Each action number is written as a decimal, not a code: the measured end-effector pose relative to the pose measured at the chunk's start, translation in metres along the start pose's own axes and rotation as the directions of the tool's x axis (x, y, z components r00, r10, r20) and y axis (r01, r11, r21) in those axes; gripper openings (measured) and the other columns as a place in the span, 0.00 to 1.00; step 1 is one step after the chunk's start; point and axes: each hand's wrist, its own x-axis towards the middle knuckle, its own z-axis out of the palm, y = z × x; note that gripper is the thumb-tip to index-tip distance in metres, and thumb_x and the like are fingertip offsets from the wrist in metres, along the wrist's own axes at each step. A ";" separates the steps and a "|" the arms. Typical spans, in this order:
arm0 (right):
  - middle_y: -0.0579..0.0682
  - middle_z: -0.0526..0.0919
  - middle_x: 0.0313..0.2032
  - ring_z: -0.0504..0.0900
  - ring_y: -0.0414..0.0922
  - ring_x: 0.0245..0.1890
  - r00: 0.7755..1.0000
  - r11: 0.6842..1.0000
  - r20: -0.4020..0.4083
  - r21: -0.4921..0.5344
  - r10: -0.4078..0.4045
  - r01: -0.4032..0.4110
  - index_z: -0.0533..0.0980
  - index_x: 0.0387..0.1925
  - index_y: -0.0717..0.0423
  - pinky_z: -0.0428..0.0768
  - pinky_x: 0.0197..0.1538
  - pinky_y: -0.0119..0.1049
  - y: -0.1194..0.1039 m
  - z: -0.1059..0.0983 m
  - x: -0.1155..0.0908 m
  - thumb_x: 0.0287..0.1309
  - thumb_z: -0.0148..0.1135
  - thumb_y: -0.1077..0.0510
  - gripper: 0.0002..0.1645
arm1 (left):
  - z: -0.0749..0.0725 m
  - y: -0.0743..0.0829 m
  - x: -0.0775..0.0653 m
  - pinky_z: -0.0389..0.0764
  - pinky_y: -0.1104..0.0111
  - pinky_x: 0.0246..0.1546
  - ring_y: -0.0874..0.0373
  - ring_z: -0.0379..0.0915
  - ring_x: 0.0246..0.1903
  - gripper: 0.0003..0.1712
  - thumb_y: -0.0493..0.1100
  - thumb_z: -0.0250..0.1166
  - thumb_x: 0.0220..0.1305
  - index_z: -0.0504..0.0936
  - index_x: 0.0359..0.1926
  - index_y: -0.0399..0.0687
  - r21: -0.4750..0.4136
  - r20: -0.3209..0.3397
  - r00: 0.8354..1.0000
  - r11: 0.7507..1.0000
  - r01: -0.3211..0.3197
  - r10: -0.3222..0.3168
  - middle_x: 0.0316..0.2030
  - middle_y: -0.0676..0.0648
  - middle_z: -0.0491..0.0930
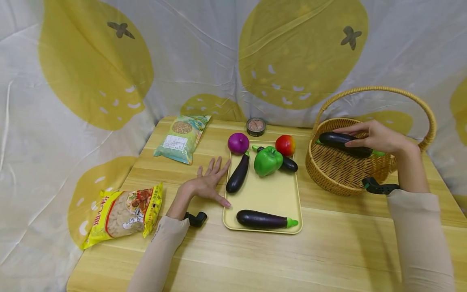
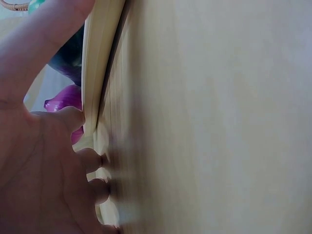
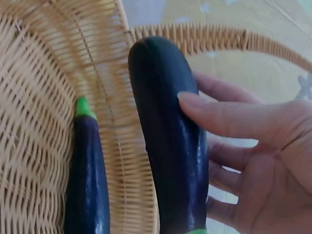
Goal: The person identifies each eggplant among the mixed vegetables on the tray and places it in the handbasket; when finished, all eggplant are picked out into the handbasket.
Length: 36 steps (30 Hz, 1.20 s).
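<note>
Over the wicker basket (image 1: 328,174), my right hand (image 1: 383,138) pinches an eggplant (image 3: 170,131) between thumb and fingers. A second eggplant (image 3: 88,175) lies inside the basket beside it. My left hand (image 1: 209,184) is spread at the left edge of a pale yellow tray (image 1: 270,198), its thumb at the rim and its fingers beside it. One eggplant (image 1: 262,219) lies across the tray's front and another eggplant (image 1: 238,174) along its left side. Farther back, a green bell pepper (image 1: 268,161) partly covers a third eggplant (image 1: 289,164).
A purple onion (image 1: 238,143) and a red-yellow fruit (image 1: 285,145) sit at the tray's back corners. Behind is a small round container (image 1: 255,126). Two bags, one teal (image 1: 180,138) and one yellow (image 1: 125,213), lie left. The basket's tall handle (image 1: 379,88) arches over it.
</note>
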 end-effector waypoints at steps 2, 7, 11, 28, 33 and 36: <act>0.64 0.77 0.67 0.50 0.36 0.15 1.000 0.999 0.005 0.022 0.031 -0.031 0.75 0.71 0.50 0.65 0.21 0.33 0.003 -0.004 -0.001 0.70 0.65 0.58 0.29 | 0.000 0.000 0.000 0.21 0.29 0.73 0.38 0.07 0.80 0.84 0.68 0.80 0.47 0.24 0.83 0.55 0.001 -0.001 1.000 1.000 -0.001 0.001 0.81 0.36 0.16; 0.67 0.78 0.65 0.50 0.37 0.13 0.992 0.991 -0.012 0.043 0.126 -0.125 0.72 0.72 0.52 0.62 0.18 0.33 0.013 -0.008 0.004 0.71 0.65 0.56 0.31 | 0.000 0.000 0.000 0.20 0.30 0.73 0.38 0.07 0.80 0.84 0.68 0.80 0.48 0.24 0.83 0.56 0.000 0.005 1.000 1.000 0.000 0.000 0.80 0.36 0.15; 0.69 0.77 0.65 0.50 0.37 0.12 0.986 0.987 -0.046 0.017 0.159 -0.158 0.73 0.71 0.55 0.60 0.18 0.32 0.023 -0.006 0.016 0.70 0.65 0.57 0.30 | -0.001 0.001 0.000 0.19 0.31 0.74 0.39 0.05 0.79 0.84 0.68 0.80 0.48 0.23 0.83 0.57 -0.006 0.014 1.000 1.000 0.006 -0.006 0.80 0.37 0.14; 0.76 0.74 0.64 0.53 0.37 0.13 0.983 0.986 -0.074 0.042 0.166 -0.163 0.74 0.68 0.63 0.63 0.20 0.33 0.063 0.005 0.043 0.64 0.67 0.66 0.30 | -0.001 0.002 0.000 0.19 0.32 0.74 0.40 0.05 0.79 0.84 0.68 0.80 0.47 0.24 0.83 0.58 -0.007 0.009 1.000 1.000 0.003 -0.003 0.80 0.38 0.14; 0.75 0.75 0.64 0.51 0.36 0.14 0.988 0.989 -0.057 0.038 0.144 -0.142 0.75 0.67 0.64 0.63 0.22 0.33 0.065 0.007 0.047 0.65 0.68 0.65 0.29 | -0.001 0.002 -0.002 0.19 0.32 0.74 0.40 0.05 0.79 0.84 0.68 0.80 0.48 0.23 0.83 0.58 -0.014 0.012 1.000 1.000 0.005 -0.005 0.80 0.38 0.13; 0.75 0.74 0.65 0.50 0.35 0.14 0.990 0.990 -0.017 0.027 0.141 -0.141 0.75 0.67 0.65 0.64 0.24 0.32 0.066 0.008 0.049 0.66 0.67 0.64 0.29 | -0.001 0.003 -0.001 0.19 0.32 0.74 0.40 0.05 0.79 0.84 0.67 0.80 0.48 0.24 0.83 0.58 -0.018 0.011 1.000 1.000 0.004 -0.004 0.80 0.38 0.13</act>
